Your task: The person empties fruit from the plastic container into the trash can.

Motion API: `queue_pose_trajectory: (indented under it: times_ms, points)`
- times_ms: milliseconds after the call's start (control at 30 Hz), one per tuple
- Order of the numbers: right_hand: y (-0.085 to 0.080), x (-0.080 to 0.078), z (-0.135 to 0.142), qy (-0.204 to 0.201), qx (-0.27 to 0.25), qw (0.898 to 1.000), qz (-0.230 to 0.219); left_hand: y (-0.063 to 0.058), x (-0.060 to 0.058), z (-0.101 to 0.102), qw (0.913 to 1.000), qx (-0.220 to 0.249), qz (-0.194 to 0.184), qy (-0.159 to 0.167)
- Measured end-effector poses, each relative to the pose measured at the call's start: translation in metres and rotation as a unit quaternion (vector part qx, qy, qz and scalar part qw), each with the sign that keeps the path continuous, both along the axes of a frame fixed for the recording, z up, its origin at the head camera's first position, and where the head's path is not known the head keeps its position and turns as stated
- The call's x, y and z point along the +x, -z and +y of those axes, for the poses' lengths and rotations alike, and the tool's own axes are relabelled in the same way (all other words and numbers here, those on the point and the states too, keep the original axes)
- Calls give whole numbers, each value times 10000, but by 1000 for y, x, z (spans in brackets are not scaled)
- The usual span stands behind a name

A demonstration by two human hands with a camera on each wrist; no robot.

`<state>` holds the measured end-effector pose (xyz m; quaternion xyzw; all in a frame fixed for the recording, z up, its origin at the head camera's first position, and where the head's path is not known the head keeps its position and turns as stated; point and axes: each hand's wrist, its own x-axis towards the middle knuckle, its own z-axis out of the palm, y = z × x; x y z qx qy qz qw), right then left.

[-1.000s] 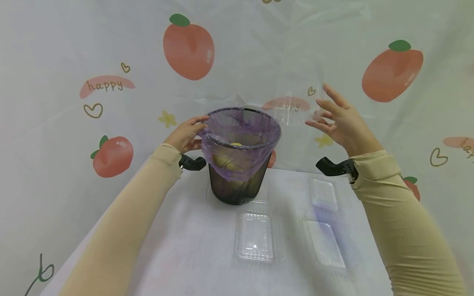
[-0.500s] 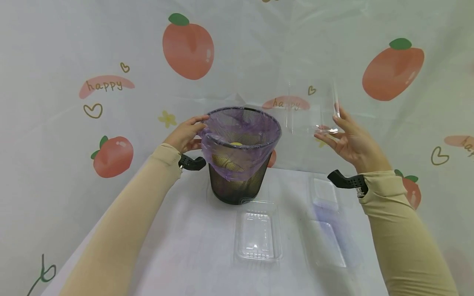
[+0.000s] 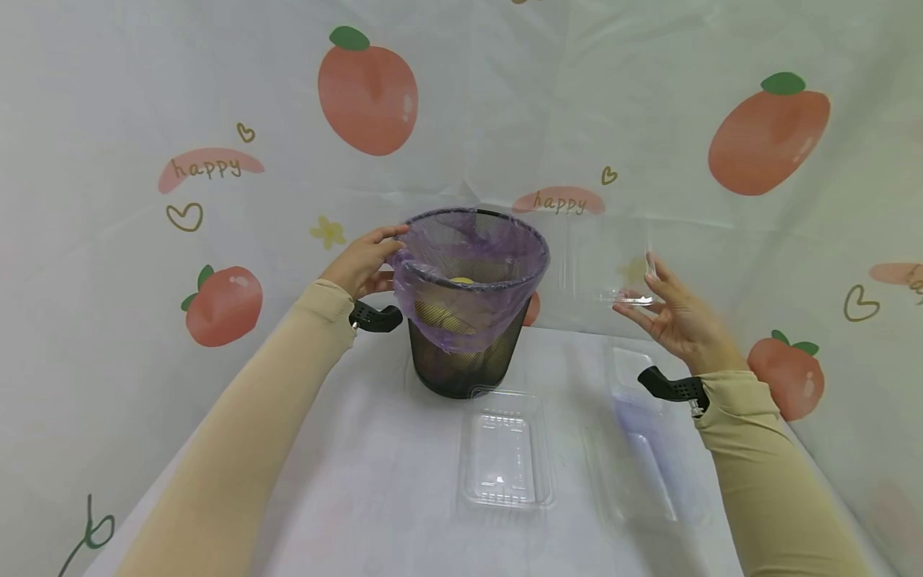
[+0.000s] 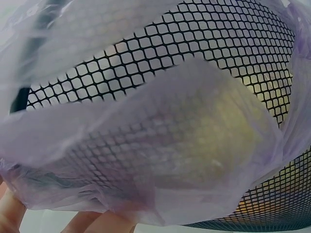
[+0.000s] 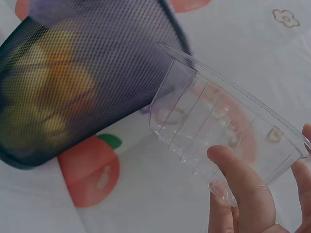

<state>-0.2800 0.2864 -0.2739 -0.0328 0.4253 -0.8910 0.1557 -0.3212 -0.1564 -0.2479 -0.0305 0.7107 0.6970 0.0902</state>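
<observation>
A black mesh wastebasket (image 3: 461,373) stands upright toward the back of the table, a purple plastic bag (image 3: 469,312) folded over its rim. My left hand (image 3: 363,263) grips the bag-covered rim at the left; in the left wrist view only its fingertips (image 4: 99,222) show below the bag. To the right of the basket, my right hand (image 3: 681,320) holds a clear plastic food container (image 5: 204,116) up above the table, thumb and fingers at its edges. Yellow and orange contents (image 5: 53,92) show through the mesh in the right wrist view.
One clear plastic tray (image 3: 501,453) lies on the white table (image 3: 360,481) in front of the basket. Two more clear pieces lie at the right, a nearer one (image 3: 634,481) and a farther one (image 3: 636,373). A fruit-printed curtain (image 3: 447,96) hangs behind.
My right hand has come down and a little to the right with the clear container, which now hangs lower beside the basket. The left hand has stayed on the rim.
</observation>
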Motion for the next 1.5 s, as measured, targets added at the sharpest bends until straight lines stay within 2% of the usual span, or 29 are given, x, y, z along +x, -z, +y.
queue_pose_trajectory:
  times_ms: [367,567,833,1300,1500]
  points:
    - [43,-2,0,-118,277,9987,-402,1,0,0,10000,-6,22,13]
    - [63,-3,-5,-114,914,9950,-390,-1,2,0,10000,58,-6,33]
    - [87,-5,-18,-195,1780,9832,-348,-1,3,0,10000,81,18,42]
    - [112,-11,-28,-327,2379,9702,-329,1,2,0,10000,33,39,15]
    - [120,-15,-33,-162,2453,9684,-422,1,2,-1,10000,41,34,15]
